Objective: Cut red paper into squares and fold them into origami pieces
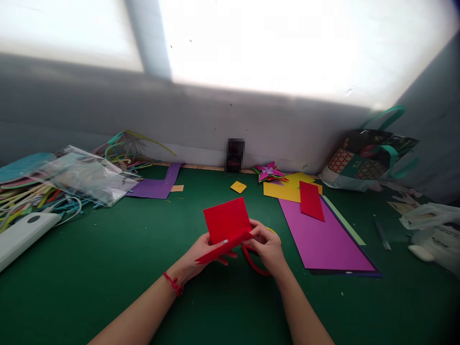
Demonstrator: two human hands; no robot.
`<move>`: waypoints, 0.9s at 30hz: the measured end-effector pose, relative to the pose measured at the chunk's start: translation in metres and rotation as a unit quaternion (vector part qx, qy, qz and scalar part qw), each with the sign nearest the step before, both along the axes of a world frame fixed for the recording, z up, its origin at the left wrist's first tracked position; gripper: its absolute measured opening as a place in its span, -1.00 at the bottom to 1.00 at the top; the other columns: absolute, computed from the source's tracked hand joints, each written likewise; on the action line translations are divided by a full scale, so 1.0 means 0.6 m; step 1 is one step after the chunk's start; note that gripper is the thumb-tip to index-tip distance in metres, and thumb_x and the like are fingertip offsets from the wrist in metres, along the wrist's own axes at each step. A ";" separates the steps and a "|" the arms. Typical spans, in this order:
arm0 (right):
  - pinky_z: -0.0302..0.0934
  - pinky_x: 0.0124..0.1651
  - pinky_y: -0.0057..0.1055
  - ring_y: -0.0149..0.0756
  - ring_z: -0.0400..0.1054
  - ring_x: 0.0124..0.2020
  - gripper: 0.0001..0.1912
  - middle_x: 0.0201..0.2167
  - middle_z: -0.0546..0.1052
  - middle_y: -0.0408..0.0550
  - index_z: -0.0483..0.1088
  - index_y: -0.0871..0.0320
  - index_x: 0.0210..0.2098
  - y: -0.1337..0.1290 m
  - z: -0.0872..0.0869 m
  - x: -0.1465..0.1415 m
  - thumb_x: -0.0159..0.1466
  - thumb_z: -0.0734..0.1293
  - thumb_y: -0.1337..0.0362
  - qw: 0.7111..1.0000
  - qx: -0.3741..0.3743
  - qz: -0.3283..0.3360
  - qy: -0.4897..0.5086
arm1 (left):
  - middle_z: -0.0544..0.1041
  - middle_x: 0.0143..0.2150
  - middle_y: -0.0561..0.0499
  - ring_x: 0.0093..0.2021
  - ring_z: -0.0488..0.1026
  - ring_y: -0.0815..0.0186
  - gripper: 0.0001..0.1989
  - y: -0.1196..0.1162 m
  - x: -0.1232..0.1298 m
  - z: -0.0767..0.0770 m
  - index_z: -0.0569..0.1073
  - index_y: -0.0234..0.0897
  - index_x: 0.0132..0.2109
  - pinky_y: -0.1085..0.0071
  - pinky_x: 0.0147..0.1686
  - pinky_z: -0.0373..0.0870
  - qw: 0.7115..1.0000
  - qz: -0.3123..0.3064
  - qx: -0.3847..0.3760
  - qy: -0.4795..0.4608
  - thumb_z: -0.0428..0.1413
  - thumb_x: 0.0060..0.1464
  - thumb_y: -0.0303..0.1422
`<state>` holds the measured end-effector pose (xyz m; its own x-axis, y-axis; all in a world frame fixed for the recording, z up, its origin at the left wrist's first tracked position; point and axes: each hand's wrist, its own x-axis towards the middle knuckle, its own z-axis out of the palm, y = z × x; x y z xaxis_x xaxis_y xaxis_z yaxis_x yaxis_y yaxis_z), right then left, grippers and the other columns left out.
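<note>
A folded piece of red paper [227,220] is held above the green table, its back part standing up and its front part folded toward me. My left hand [203,254] grips its lower left side, with the thumb on top and the other fingers underneath. On the right, my right hand [265,242] pinches the paper's right end at the fold. Red-handled scissors [256,266] lie beneath my right hand, partly hidden by it. A small folded yellow paper [238,187] rests on the table beyond the red paper.
Purple sheets [325,239], yellow paper [280,190] and a red strip [312,200] lie at the right, near a patterned bag [359,163]. At the left are a plastic sleeve [89,175], colourful strips and a white device [27,237].
</note>
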<state>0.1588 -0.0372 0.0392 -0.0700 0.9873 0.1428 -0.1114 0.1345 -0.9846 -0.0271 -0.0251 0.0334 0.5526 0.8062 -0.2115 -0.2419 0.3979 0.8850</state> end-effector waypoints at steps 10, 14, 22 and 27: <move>0.23 -0.30 -0.41 -0.31 0.30 -0.38 -0.80 -0.48 0.40 -0.15 0.32 0.13 -0.48 0.004 -0.004 -0.007 0.08 0.35 0.14 0.988 -0.082 -0.104 0.085 | 0.40 0.02 -0.21 -0.07 0.40 0.02 -0.58 -0.007 0.019 -0.014 0.40 -0.30 -0.04 0.19 -0.19 0.37 0.998 -0.054 0.033 0.000 0.19 -0.12 -0.38; 0.23 -0.31 -0.40 -0.30 0.28 -0.40 -0.75 -0.47 0.39 -0.12 0.30 0.15 -0.53 0.008 0.005 0.011 0.04 0.37 0.11 0.989 -0.085 -0.107 0.065 | 0.41 0.02 -0.12 0.04 0.29 0.04 -0.55 0.007 0.011 -0.020 0.37 -0.26 -0.01 0.19 -0.03 0.25 0.998 0.026 0.030 -0.039 0.16 -0.13 -0.44; 0.18 -0.34 -0.44 -0.31 0.26 -0.39 -0.76 -0.46 0.41 -0.14 0.28 0.14 -0.56 0.010 0.001 0.025 0.09 0.33 0.13 0.995 -0.071 -0.066 0.000 | 0.42 0.00 -0.15 -0.02 0.35 0.06 -0.50 0.019 0.004 -0.014 0.34 -0.28 0.03 0.19 -0.11 0.31 0.996 0.088 0.011 -0.020 -0.03 0.04 -0.07; 0.24 -0.19 -0.35 -0.17 0.31 -0.17 -0.81 -0.20 0.45 -0.04 0.36 0.11 -0.36 0.012 -0.002 0.015 0.08 0.35 0.15 0.994 -0.064 -0.085 0.027 | 0.52 -0.16 -0.11 -0.17 0.43 0.10 -0.60 0.015 0.015 -0.026 0.45 -0.33 -0.09 0.28 -0.20 0.37 0.994 0.057 0.078 0.059 0.09 -0.03 -0.16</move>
<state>0.1676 -0.0302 0.0377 0.1048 0.9944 0.0149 -0.1507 0.0306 -0.9881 -0.0181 -0.0163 0.0178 0.4350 0.8898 -0.1382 -0.1674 0.2307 0.9585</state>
